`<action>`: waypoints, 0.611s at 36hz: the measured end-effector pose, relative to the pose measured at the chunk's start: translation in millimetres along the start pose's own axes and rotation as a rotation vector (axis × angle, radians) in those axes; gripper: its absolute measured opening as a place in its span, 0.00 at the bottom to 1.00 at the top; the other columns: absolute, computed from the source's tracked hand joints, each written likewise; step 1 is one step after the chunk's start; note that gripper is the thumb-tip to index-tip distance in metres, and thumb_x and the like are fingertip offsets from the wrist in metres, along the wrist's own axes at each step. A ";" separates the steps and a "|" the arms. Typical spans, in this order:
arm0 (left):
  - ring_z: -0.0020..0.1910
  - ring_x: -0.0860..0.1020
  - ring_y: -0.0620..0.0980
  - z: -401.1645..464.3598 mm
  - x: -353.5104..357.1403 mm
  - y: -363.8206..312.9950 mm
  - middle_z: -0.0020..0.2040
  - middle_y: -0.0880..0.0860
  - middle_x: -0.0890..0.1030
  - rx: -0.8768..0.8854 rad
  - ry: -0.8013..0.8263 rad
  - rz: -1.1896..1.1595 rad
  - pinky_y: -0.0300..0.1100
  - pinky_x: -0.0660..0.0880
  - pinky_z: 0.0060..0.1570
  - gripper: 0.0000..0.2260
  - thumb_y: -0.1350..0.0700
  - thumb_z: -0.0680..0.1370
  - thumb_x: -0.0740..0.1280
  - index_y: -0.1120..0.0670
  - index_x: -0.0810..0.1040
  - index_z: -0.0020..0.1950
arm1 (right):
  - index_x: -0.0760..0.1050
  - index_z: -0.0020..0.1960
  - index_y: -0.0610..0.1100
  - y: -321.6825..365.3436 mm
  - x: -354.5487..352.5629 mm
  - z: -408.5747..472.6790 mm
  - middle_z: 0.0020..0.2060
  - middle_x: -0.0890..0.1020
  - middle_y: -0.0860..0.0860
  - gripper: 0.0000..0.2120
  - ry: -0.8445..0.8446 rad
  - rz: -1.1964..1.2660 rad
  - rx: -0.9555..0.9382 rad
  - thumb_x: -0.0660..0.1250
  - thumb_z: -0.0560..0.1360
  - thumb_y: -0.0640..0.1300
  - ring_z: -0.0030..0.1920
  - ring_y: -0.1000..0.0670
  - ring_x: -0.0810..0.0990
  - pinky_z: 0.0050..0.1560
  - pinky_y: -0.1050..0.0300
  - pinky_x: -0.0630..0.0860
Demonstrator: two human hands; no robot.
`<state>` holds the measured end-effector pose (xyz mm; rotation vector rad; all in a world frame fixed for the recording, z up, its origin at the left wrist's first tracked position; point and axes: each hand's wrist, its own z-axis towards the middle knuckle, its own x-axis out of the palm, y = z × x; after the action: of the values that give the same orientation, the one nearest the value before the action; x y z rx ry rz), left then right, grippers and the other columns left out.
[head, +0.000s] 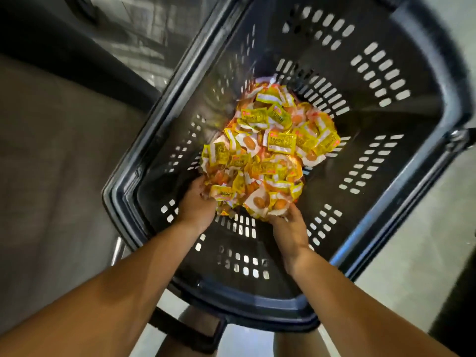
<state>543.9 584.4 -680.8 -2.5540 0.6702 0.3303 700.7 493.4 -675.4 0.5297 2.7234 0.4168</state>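
Observation:
A heap of small yellow and white snack packets (pixel 273 148) lies in the bottom of a deep black slotted plastic basket (pixel 401 176). Both my arms reach down into the basket. My left hand (pixel 197 202) is at the near left edge of the heap, its fingers dug in among the packets and gripping some. My right hand (pixel 288 228) is at the near right edge, fingers curled up under packets there. The fingertips of both hands are hidden by the packets.
The basket's dark rim (pixel 123 202) surrounds my arms, with a black handle (pixel 190 333) below the near edge. A brownish surface (pixel 56 161) lies to the left and pale floor (pixel 422 248) to the right. My legs show beneath the basket.

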 end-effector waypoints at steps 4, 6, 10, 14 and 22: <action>0.59 0.74 0.45 -37.7 -17.1 -15.8 0.60 0.45 0.78 0.034 0.091 0.055 0.37 0.67 0.58 0.20 0.61 0.79 0.68 0.48 0.74 0.70 | 0.78 0.51 0.56 19.7 -21.5 -26.0 0.50 0.82 0.53 0.10 0.069 -0.164 -0.026 0.71 0.78 0.41 0.53 0.50 0.81 0.59 0.55 0.73; 0.57 0.75 0.43 -59.2 -25.2 -26.2 0.56 0.42 0.78 0.067 0.119 0.076 0.34 0.67 0.55 0.22 0.64 0.79 0.67 0.46 0.74 0.69 | 0.79 0.60 0.54 33.7 -36.0 -45.2 0.51 0.83 0.53 0.11 0.102 -0.310 -0.091 0.71 0.78 0.44 0.53 0.48 0.80 0.54 0.53 0.76; 0.55 0.77 0.45 -113.8 -48.5 -53.0 0.59 0.45 0.78 0.114 0.117 0.121 0.36 0.71 0.51 0.21 0.62 0.78 0.68 0.49 0.74 0.70 | 0.76 0.70 0.47 71.2 -67.3 -91.9 0.60 0.84 0.51 0.19 0.171 -0.471 -0.216 0.69 0.79 0.40 0.61 0.49 0.81 0.61 0.59 0.76; 0.56 0.81 0.57 -180.2 -76.9 -78.1 0.58 0.54 0.83 0.203 0.055 0.181 0.51 0.77 0.57 0.20 0.58 0.78 0.70 0.45 0.74 0.68 | 0.75 0.68 0.43 111.1 -99.2 -156.1 0.55 0.81 0.53 0.18 0.185 -0.494 -0.271 0.69 0.79 0.37 0.54 0.53 0.79 0.39 0.75 0.70; 0.71 0.70 0.47 -343.2 -137.9 -118.7 0.72 0.50 0.73 0.404 -0.042 0.258 0.30 0.59 0.67 0.24 0.63 0.78 0.70 0.51 0.73 0.73 | 0.72 0.72 0.51 160.7 -168.6 -284.2 0.57 0.78 0.57 0.24 0.234 -0.716 -0.514 0.72 0.78 0.46 0.59 0.55 0.79 0.54 0.67 0.71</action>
<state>524.6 557.9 -293.8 -2.0772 0.9472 0.2978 791.1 505.7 -319.5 -0.6413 2.6200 0.9600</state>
